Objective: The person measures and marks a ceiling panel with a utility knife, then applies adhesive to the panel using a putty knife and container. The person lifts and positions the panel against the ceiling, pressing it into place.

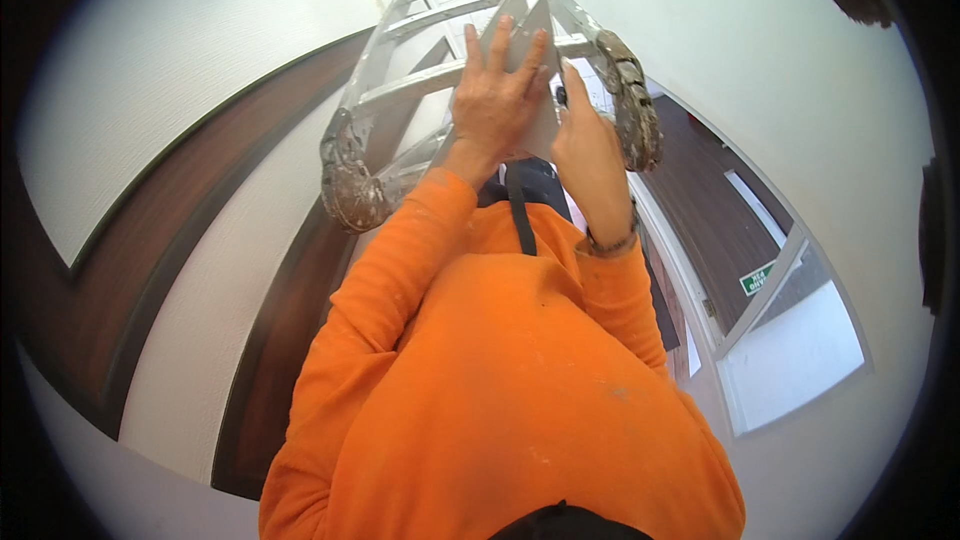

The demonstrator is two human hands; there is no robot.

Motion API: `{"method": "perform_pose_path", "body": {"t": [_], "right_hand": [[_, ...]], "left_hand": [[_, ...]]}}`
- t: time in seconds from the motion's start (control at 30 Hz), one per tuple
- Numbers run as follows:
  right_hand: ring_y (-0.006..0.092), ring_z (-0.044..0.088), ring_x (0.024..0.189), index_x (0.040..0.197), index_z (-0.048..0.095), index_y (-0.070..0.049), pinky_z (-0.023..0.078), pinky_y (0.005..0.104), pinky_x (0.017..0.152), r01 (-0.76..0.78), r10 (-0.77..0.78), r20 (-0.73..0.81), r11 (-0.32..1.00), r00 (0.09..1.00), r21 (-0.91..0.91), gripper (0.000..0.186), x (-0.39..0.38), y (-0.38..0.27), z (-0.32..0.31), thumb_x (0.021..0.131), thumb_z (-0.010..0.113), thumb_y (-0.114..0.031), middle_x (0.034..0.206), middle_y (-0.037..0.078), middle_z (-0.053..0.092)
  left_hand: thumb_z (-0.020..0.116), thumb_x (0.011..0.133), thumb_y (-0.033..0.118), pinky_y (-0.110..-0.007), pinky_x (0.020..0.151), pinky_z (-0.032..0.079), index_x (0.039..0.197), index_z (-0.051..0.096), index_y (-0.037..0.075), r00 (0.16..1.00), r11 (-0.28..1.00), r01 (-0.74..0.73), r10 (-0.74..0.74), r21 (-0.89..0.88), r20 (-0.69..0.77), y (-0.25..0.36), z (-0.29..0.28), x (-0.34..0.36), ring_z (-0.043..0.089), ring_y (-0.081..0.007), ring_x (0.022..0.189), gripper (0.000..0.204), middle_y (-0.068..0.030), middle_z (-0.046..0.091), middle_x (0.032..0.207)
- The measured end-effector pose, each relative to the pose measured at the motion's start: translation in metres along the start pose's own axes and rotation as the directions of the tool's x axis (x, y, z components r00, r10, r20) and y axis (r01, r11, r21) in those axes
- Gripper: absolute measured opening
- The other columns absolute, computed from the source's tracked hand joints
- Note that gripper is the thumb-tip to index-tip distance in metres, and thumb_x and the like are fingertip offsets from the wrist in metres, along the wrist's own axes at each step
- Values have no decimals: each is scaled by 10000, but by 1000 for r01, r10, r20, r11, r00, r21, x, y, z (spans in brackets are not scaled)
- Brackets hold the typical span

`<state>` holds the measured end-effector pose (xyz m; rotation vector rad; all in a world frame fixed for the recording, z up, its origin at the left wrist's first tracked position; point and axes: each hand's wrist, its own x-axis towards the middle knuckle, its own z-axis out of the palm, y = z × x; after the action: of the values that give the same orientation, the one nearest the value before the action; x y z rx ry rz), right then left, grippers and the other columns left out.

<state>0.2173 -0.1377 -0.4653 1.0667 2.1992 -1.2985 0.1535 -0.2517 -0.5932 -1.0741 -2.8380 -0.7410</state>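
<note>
Two hands (493, 102), flat grey board (541, 130)

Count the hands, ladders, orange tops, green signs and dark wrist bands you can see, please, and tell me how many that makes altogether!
Hands: 2, the left hand and the right hand
Ladders: 1, the paint-marked ladder
Orange tops: 1, the long-sleeved orange top
Green signs: 1, the small green sign
Wrist bands: 1, the dark wrist band
Total: 6
</note>
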Motion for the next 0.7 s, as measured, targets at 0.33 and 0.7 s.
{"method": "perform_pose_path", "body": {"t": [0.33,0.7], "right_hand": [[512,694,934,1573,422,-19,506,559,789,38,-40,-22,997,999,-62,563,5,11,5,1014,478,-20,990,360,691],[507,679,1001,1581,411,-12,508,547,851,48,-49,-17,997,999,-64,560,0,15,5,1024,463,-26,1106,351,685]], "left_hand": [[736,963,405,-499,867,637,1498,615,351,1000,1000,25,-25,-12,7,1,4,-1,568,-610,1286,551,-141,533,1567],[719,980,351,-497,890,638,1466,647,301,1000,1000,2,-3,-20,-22,1,4,1,545,-581,1340,494,-131,542,1551]]}}
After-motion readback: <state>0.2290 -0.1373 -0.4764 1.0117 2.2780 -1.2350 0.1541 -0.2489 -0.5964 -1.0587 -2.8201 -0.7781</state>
